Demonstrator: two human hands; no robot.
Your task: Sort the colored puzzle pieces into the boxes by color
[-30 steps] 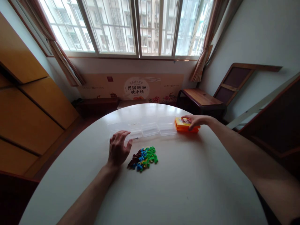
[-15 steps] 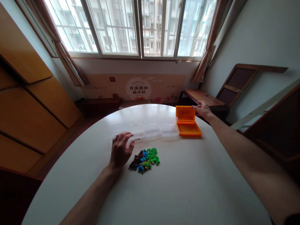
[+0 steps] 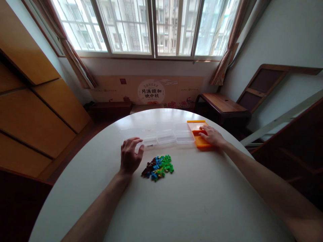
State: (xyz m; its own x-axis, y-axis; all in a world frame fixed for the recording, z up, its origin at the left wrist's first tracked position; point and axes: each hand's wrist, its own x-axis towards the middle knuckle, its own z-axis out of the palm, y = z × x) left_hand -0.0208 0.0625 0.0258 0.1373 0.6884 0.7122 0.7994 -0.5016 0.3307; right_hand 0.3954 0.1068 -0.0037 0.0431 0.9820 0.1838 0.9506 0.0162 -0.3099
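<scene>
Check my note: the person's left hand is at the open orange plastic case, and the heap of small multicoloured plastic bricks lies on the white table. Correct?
One slip: the head view shows the right hand, not the left hand, at the orange case. The bricks do lie on the white table.

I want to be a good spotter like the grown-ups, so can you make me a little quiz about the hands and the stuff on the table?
1. Which hand is at the orange case: A) left or B) right?
2. True or false: the orange case is shut.
3. Fill in the blank: the small colourful pieces lie in a pile on the white ____.

Key:
1. B, the right hand.
2. False; it lies open.
3. Table.
</scene>
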